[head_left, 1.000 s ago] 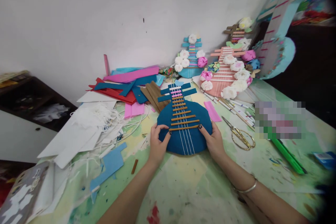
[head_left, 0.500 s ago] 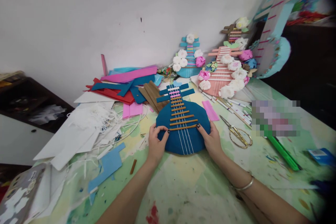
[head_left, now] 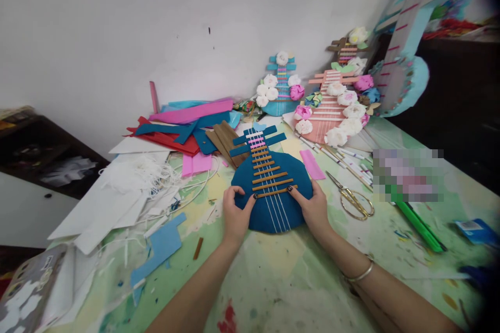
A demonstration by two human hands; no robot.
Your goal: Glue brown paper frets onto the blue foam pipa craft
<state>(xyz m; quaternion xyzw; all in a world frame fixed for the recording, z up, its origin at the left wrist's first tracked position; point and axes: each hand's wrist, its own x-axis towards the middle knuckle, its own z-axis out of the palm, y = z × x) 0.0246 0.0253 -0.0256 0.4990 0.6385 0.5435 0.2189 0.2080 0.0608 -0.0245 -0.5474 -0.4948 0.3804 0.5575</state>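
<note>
Left hand (head_left: 235, 213) and right hand (head_left: 315, 209) are both half curled and clamped on the sides of the blue lute (head_left: 273, 210), around mid-surface (head_left: 281, 281). Thumbs sit on top near either end of the lowest brown strip (head_left: 275, 192); some fingers are hidden. Scissors (head_left: 345, 191) lie just beside the right hand, with a flowery pink lute (head_left: 330, 106) farther back.

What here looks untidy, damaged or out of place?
White string lies in a tangle over white sheets, and a red patch, perhaps paint, stains the table. The blue instrument model, held by the left hand and right hand, shows no obvious damage.
</note>
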